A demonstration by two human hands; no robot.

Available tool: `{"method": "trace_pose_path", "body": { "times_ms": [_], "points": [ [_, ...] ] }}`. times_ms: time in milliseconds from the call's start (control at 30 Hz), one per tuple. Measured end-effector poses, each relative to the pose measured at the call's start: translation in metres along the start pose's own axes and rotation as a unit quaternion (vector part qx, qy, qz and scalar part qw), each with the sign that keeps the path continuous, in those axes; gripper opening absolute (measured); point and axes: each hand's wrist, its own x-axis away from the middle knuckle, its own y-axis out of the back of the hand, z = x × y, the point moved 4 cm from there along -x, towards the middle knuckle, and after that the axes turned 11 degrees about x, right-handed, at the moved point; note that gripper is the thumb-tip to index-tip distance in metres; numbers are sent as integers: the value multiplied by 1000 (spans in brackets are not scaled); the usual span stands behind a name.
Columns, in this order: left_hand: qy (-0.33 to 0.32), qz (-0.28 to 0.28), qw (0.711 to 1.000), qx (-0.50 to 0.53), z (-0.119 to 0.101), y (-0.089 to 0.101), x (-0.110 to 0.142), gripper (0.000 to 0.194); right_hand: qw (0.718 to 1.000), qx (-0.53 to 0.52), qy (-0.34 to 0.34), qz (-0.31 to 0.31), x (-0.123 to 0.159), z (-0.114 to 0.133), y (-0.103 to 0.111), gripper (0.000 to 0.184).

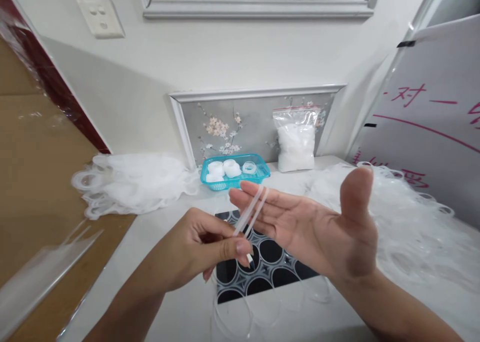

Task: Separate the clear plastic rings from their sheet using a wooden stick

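Observation:
Thumb and fingers of my left hand (210, 249) pinch the lower end of a translucent white band (250, 208), which shows as two narrow strips. The strips run up across the fingers of my right hand (315, 227), which is turned palm up with fingers stretched out and thumb raised. Whether the band passes fully round those fingers is hidden. Below both hands lies a black patterned panel (270, 252) with round shapes. Clear thin rings (250, 309) lie at its near edge, partly over it.
A blue basket (262, 171) holding several white rolls (231, 168) stands by the wall. Right of it is a filled zip bag (296, 144). Heaps of translucent rings lie left (138, 182) and right (420, 242). Cardboard (41, 182) borders the left; a written-on board (431, 102) stands right.

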Motion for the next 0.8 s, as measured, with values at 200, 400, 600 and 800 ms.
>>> {"method": "trace_pose_path", "body": {
  "times_ms": [200,400,600,800],
  "points": [
    [2,1,1000,-2,-1,-2,0,19,999,44,-2,-11,-1,-1,1,113],
    [12,9,995,-96,5,3,0,27,993,95,63,-37,0,-5,3,34],
    [-93,-182,975,-86,6,23,-10,33,903,389,145,-114,-4,-12,-5,42],
    [-154,-263,952,-17,23,25,-33,42,928,365,57,-57,-28,-37,-5,53]
  ]
}}
